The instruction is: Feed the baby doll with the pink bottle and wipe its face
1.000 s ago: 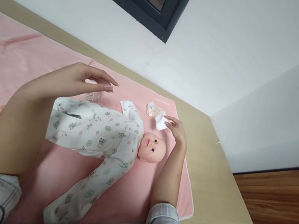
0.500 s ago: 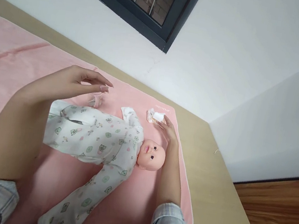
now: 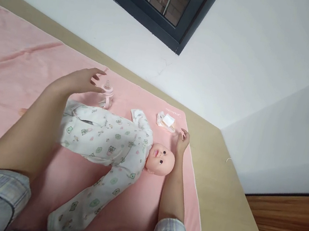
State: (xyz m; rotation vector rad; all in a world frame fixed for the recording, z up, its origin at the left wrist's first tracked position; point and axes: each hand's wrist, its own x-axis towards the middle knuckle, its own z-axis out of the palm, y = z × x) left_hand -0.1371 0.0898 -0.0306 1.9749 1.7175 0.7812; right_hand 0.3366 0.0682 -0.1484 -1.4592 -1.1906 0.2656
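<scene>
A baby doll (image 3: 118,141) in a white patterned sleepsuit lies on its back on a pink blanket (image 3: 133,210), its head to the right. Beyond its legs stands a small baby bottle (image 3: 107,94) with a pink collar and a clear teat. My left hand (image 3: 85,81) is open beside the bottle, thumb and fingers apart around its near side; whether they touch it I cannot tell. Past the doll's head, my right hand (image 3: 183,141) is held with fingers loosely curled and apart, nothing in it. Close to it lies a clear plastic wrapper with a white piece (image 3: 167,120).
The blanket covers much of a wooden table (image 3: 224,212). Behind the table rises a white wall (image 3: 140,58) with a dark-framed window (image 3: 157,26). Wood-grain panels (image 3: 287,218) stand at the right, beyond the table's edge.
My left hand has drawn back to the left with its fingers spreading, uncovering the bottle. My right hand has come away from the wrapper, toward the blanket's right edge. The view has shifted slightly.
</scene>
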